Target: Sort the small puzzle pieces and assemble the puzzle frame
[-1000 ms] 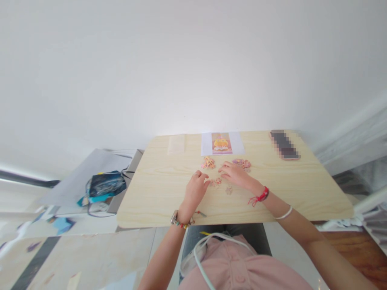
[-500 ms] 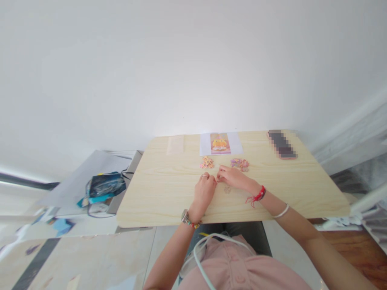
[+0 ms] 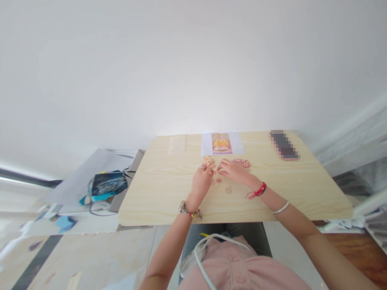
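Small pink and yellow puzzle pieces lie on a light wooden table [image 3: 169,197]. My left hand [image 3: 201,181], with a ring and a beaded watch strap, has its fingers curled and pinched at a yellow cluster of pieces [image 3: 208,162]. My right hand [image 3: 232,171], with a red string bracelet, rests beside it with fingers bent over loose pink pieces [image 3: 217,181]. Fingertips of both hands nearly meet. Another pink piece [image 3: 228,189] lies just below my right wrist. A purple-pink cluster [image 3: 243,163] shows behind my right hand. What each hand pinches is too small to name.
A picture card of a yellow figure [image 3: 221,143] lies at the table's far edge, a phone [image 3: 284,145] at the far right, a pale strip [image 3: 177,144] at the far left. Left of the table stands a lower grey surface with a dark blue bag [image 3: 105,184].
Both hands have moved a little farther up the table toward the yellow cluster, uncovering the loose pink pieces below them. They stay close together.
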The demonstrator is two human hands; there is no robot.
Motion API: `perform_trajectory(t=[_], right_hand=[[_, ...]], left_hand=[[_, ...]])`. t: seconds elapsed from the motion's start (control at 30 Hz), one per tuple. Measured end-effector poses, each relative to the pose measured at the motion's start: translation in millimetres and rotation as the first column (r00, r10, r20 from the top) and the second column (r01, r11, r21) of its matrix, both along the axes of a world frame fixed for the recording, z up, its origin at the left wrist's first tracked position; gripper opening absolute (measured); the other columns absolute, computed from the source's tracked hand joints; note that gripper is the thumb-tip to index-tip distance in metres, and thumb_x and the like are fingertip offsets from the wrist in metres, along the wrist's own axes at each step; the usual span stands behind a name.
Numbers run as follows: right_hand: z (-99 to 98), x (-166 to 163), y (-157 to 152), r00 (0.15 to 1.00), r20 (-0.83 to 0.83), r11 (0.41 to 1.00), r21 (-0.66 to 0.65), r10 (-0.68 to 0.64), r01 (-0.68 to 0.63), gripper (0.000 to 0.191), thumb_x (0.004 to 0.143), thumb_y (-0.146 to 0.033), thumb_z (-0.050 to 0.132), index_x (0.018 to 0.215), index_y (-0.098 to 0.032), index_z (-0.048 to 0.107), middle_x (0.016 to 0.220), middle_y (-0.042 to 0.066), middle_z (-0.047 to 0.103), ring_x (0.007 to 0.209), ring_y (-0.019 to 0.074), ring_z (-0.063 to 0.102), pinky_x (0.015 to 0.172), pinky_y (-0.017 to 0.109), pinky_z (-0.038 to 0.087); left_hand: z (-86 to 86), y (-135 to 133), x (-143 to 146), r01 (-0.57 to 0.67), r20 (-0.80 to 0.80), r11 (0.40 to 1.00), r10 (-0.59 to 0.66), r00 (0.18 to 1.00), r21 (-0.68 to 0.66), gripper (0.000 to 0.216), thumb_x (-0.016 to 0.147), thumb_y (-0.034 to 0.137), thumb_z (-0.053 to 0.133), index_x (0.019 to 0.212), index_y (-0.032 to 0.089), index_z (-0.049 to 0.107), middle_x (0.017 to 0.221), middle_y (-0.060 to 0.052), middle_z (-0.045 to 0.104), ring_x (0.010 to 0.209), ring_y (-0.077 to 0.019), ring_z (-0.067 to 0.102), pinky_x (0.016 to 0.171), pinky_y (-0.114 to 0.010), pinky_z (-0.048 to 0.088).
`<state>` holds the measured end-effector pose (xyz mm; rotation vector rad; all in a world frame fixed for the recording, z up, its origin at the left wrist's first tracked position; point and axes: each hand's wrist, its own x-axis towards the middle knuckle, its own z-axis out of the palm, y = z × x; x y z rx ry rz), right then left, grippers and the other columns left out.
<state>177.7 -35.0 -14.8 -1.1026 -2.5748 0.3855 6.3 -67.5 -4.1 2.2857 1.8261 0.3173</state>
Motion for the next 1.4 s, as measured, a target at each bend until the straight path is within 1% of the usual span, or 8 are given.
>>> perform_trajectory(t=[0.3, 0.47, 0.67, 0.8, 0.93, 1.1, 1.23, 1.4], right_hand=[[-4.3, -21, 20, 0.997, 0.04, 0.997, 0.045, -0.069, 0.067, 0.015, 0.087, -0.023, 0.043, 0.092, -0.014, 0.053, 0.092, 0.008, 0.053, 0.074, 0.015, 0.054, 0.065, 0.027, 0.043], [-10.0, -26, 25, 0.993, 0.061, 0.994, 0.046, -0.103, 0.1, 0.015, 0.087, -0.022, 0.043, 0.093, -0.014, 0.054, 0.092, 0.008, 0.053, 0.077, 0.0158, 0.054, 0.067, 0.027, 0.043], [-6.0, -23, 15, 0.989, 0.051, 0.99, 0.047, -0.137, 0.135, 0.018, 0.088, -0.023, 0.041, 0.092, -0.013, 0.056, 0.094, 0.008, 0.053, 0.079, 0.0156, 0.055, 0.069, 0.027, 0.042], [-1.1, -9, 1, 0.999, 0.015, 0.999, -0.03, -0.042, 0.043, 0.015, 0.085, -0.019, 0.046, 0.09, -0.015, 0.059, 0.092, 0.006, 0.053, 0.077, 0.0137, 0.055, 0.07, 0.026, 0.042], [-0.2, 5, -12, 0.998, 0.013, 0.992, -0.11, 0.057, -0.055, 0.014, 0.083, -0.023, 0.051, 0.09, -0.015, 0.06, 0.092, 0.006, 0.053, 0.076, 0.0137, 0.055, 0.069, 0.026, 0.043], [-1.7, 5, -18, 0.998, 0.042, 0.991, -0.132, 0.043, -0.037, 0.014, 0.084, -0.024, 0.049, 0.089, -0.016, 0.059, 0.092, 0.006, 0.051, 0.074, 0.0129, 0.054, 0.066, 0.025, 0.042], [-3.6, 0, -16, 0.997, 0.058, 0.991, -0.129, 0.043, -0.035, 0.015, 0.085, -0.026, 0.048, 0.085, -0.015, 0.058, 0.089, 0.005, 0.05, 0.071, 0.0121, 0.052, 0.064, 0.024, 0.042], [-6.6, 2, -17, 0.995, 0.078, 0.996, -0.069, 0.069, -0.063, 0.021, 0.087, -0.03, 0.043, 0.089, -0.015, 0.057, 0.09, 0.006, 0.051, 0.071, 0.0127, 0.053, 0.063, 0.025, 0.043]], left_hand=[[-11.3, 17, -6, -0.076, -0.063, 0.996, 0.079, 0.995, 0.05, 0.017, 0.086, 0.022, 0.04, 0.091, 0.018, 0.056, 0.093, -0.007, 0.052, 0.087, -0.0169, 0.053, 0.067, -0.025, 0.043], [-12.2, 10, -7, -0.104, -0.069, 0.987, 0.113, 0.991, 0.121, 0.018, 0.085, 0.018, 0.04, 0.096, 0.019, 0.054, 0.095, -0.007, 0.051, 0.087, -0.0177, 0.052, 0.065, -0.025, 0.044], [-7.1, -5, -8, -0.101, -0.018, 0.991, 0.103, 0.995, 0.092, 0.016, 0.085, 0.02, 0.043, 0.095, 0.019, 0.055, 0.096, -0.006, 0.051, 0.088, -0.0165, 0.052, 0.069, -0.024, 0.044], [-2.4, -17, -8, -0.051, 0.025, 0.998, 0.05, 0.998, 0.031, 0.015, 0.083, 0.02, 0.047, 0.093, 0.019, 0.057, 0.094, -0.005, 0.052, 0.086, -0.0149, 0.053, 0.072, -0.024, 0.043], [-1.6, -24, -4, -0.008, 0.041, 1.0, 0.008, 0.999, -0.023, 0.014, 0.083, 0.021, 0.046, 0.09, 0.019, 0.059, 0.091, -0.005, 0.053, 0.084, -0.0143, 0.054, 0.072, -0.024, 0.044], [-6.2, -26, 5, 0.024, 0.05, 0.997, -0.02, 0.999, -0.069, 0.021, 0.085, 0.031, 0.044, 0.087, 0.018, 0.06, 0.091, -0.006, 0.053, 0.085, -0.0159, 0.053, 0.069, -0.025, 0.044], [-8.5, -23, 10, 0.026, 0.025, 0.995, -0.023, 0.999, -0.099, 0.019, 0.084, 0.028, 0.046, 0.086, 0.016, 0.061, 0.091, -0.008, 0.053, 0.086, -0.0168, 0.053, 0.07, -0.026, 0.044], [-7.2, -17, 13, 0.037, -0.007, 0.991, -0.038, 0.999, -0.132, 0.016, 0.083, 0.024, 0.048, 0.087, 0.015, 0.061, 0.091, -0.008, 0.054, 0.087, -0.0166, 0.054, 0.074, -0.026, 0.044]])
